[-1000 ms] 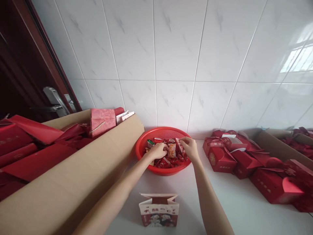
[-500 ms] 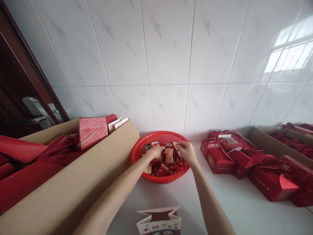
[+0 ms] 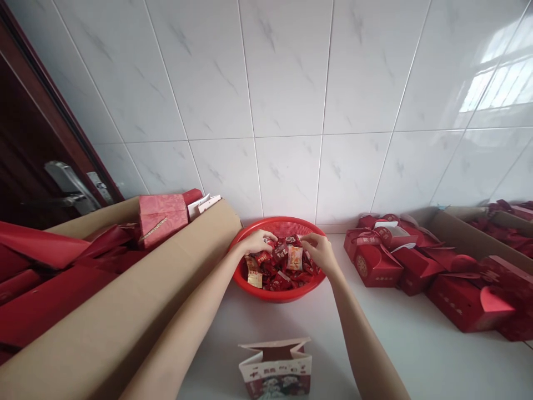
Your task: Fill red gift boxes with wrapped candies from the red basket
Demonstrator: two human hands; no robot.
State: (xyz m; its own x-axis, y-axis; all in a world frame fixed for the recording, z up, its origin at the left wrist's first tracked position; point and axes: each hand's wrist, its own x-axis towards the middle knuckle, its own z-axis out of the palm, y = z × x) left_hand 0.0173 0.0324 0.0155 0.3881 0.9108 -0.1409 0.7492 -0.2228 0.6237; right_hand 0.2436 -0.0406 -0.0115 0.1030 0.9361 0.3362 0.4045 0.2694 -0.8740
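A red plastic basket holds many small wrapped candies, mostly red, with an orange-and-white packet near the middle. My left hand is over the basket's left back part, fingers curled among the packets; what they hold is too small to make out. At the right back part, my right hand has its fingers pinched at the candies, and what is between them is hidden. A paper bag with a printed front stands with its top open, nearer to me than the basket.
On the left stands a long cardboard box filled with red packages and a pink bag. Red gift boxes are grouped on the right, beside another cardboard box. A tiled wall rises behind.
My left hand has moved back and left within the basket, uncovering more packets. My right hand stays at the right side. The view has shifted slightly.
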